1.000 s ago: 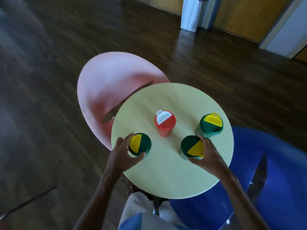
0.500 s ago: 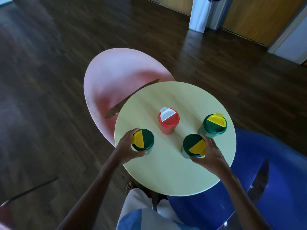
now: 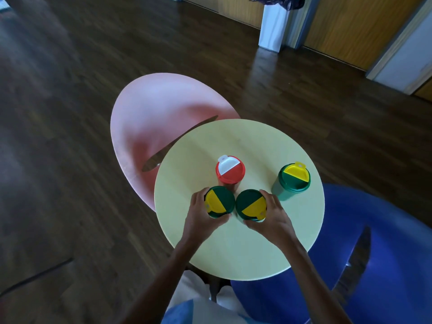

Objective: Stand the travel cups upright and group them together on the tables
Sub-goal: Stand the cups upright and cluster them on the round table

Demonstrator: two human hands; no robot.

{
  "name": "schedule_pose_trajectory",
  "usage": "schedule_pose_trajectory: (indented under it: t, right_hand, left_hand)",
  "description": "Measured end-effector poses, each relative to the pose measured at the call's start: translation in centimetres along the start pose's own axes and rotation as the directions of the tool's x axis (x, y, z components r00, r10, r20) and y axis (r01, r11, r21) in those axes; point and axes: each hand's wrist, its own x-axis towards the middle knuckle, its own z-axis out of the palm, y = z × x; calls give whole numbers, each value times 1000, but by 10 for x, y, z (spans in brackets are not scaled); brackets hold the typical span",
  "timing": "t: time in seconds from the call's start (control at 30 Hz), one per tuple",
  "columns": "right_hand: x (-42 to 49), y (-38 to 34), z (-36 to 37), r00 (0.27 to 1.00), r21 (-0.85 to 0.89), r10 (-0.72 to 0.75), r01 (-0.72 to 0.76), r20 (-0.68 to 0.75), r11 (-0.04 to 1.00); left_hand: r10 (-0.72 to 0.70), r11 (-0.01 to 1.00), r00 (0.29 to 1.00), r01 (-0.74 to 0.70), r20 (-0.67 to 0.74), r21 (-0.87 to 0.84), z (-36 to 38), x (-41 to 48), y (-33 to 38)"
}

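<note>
Two hand-held green cups [image 3: 219, 202] upright, seemingly touching.

We see a dark wooden plank floor [image 3: 70, 94] filling most of the frame; a pink moulded chair [image 3: 159, 118] stands left of centre, its seat shell glossy, a narrow slot [image 3: 177, 143] cut through it; at the lower right a blue chair [image 3: 385, 249] of the same shape shows a like slot; along the top right run orange-brown wooden panels [image 3: 350, 26] with pale grey frames; a white pedestal [image 3: 272, 29] stands at the top edge with something dark on it, too cropped to tell; a thin dark line [image 3: 35, 279] crosses the floor at lower left.
</note>
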Motion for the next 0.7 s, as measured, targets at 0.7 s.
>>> schedule_pose_trajectory:
  t: [0.7]
  right_hand:
    - [0, 5, 1, 999, 135, 35, -38, 30, 990]
  left_hand:
    - [48, 998, 999, -48, 18, -44, 2, -4, -11]
